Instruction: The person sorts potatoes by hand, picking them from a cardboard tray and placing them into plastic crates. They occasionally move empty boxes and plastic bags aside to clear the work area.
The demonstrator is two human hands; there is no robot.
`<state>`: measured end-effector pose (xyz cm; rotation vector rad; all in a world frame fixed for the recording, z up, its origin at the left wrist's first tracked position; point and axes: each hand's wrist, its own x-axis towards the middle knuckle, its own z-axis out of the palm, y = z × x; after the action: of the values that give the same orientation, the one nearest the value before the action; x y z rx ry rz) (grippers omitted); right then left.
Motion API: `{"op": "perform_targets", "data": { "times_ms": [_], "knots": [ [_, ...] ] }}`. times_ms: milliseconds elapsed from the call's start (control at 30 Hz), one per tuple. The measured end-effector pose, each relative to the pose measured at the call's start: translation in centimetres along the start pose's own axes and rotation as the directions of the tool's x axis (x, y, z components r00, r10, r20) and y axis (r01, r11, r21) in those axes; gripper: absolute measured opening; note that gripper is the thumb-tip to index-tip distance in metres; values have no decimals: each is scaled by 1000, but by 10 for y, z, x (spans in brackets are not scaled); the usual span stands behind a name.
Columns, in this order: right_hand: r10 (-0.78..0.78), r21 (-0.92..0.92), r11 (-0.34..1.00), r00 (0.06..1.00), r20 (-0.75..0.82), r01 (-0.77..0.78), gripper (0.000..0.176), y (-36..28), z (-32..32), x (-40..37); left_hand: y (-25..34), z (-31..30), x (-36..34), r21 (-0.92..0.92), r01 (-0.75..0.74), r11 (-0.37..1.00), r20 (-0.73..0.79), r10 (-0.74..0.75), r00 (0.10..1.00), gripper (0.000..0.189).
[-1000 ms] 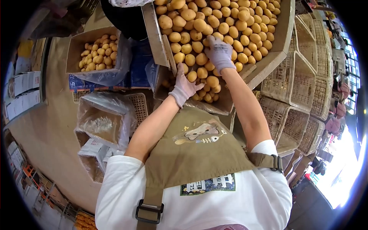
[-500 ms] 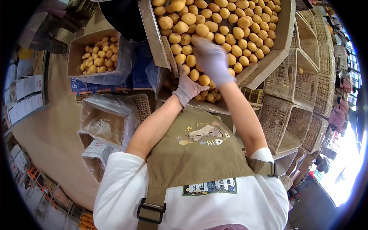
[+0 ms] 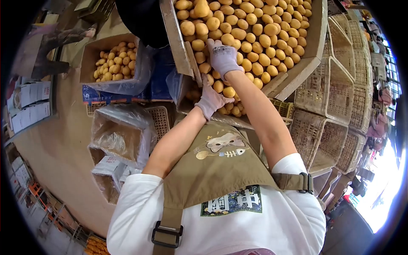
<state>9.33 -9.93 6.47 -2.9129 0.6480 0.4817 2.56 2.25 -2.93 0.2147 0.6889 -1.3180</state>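
two gloved hands are at work at the near end of the big tray (image 3: 175, 37). the tray holds lots of round yellow things (image 3: 257, 68), maybe potatoes. more of them sit in the low box (image 3: 242, 123) just below the tray's near end.

the right hand (image 3: 224, 59) is inside the tray, with its fingers down on the yellow things. i can't tell if it has grabbed one. the left hand (image 3: 212, 100) is at the tray's open end, over the low box. its thumb and fingers are spread wide, with a few yellow things beside them, and it does not look closed on any.

i think the step now is sorting through the yellow things by touch, close to the tray's open end. the next move seems to need soft fingers on the right hand, and the left hand out of its way, so nothing gets squashed or bumped.

to the left of the tray is a filled box (image 3: 89, 63). to the right of the tray are stacked crates (image 3: 310, 136).
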Motion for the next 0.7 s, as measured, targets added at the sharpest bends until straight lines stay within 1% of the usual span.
{"op": "perform_targets", "data": {
  "times_ms": [67,100,133,167,200,233,267,300,333,367,400,433,467,500,567,633,667,700],
  "knots": [
    [-18,81,997,1000,9,17,40,6,5,-3,0,-6,4,19,-2,1000,52,1,999,111],
    [23,187,982,999,-31,-17,46,3,-11,-16,-1,-2,2,35,-21,999,-12,21,1000,110],
    [26,341,940,992,-122,17,47,4,-10,-25,-3,8,-3,51,-41,998,-75,45,996,109],
    [42,482,874,977,-208,65,49,8,-8,-33,-5,16,-9,67,-60,996,-138,69,988,108],
    [72,606,786,955,-288,123,52,13,-4,-41,-5,23,-17,102,-68,992,-129,81,988,107],
    [116,716,678,937,-329,167,57,19,-3,-51,-5,29,-23,134,-77,988,-116,92,989,106],
    [132,719,658,904,-406,226,55,28,-4,-64,-5,33,-24,161,-84,983,-101,101,990,105],
    [126,645,721,868,-481,253,55,44,-4,-82,-1,25,-18,93,-31,995,-149,45,988,103],
    [102,561,768,807,-582,308,56,65,-14,-103,-1,26,-21,65,-19,998,-93,25,995,101],
    [52,365,882,706,-706,299,58,93,-22,-131,-1,20,-20,185,-84,979,58,74,996,99],
    [171,362,915,645,-745,176,53,146,6,-152,-1,16,-18,294,-170,941,215,108,971,98],
    [167,216,975,502,-849,41,42,171,-22,-180,0,23,-20,130,-47,990,105,34,994,96],
    [688,691,699,438,-578,-186,33,197,-32,-207,-1,30,-23,154,-47,987,63,38,997,96],
    [794,712,607,307,-525,-352,33,224,-48,-230,-1,27,-19,124,-44,991,51,38,998,97],
    [808,665,586,277,-519,-463,33,233,-61,-233,-3,27,-15,85,-44,995,12,43,999,98],
    [640,539,765,508,-577,-352,35,195,-53,-172,-7,32,-17,65,-55,996,-48,58,997,99],
    [532,473,837,607,-590,-273,35,168,-51,-140,-6,26,-15,119,-71,990,20,69,997,100],
    [444,538,837,695,-565,-98,40,124,-60,-107,-4,16,-10,167,-96,981,91,82,992,100]
  ]
}}
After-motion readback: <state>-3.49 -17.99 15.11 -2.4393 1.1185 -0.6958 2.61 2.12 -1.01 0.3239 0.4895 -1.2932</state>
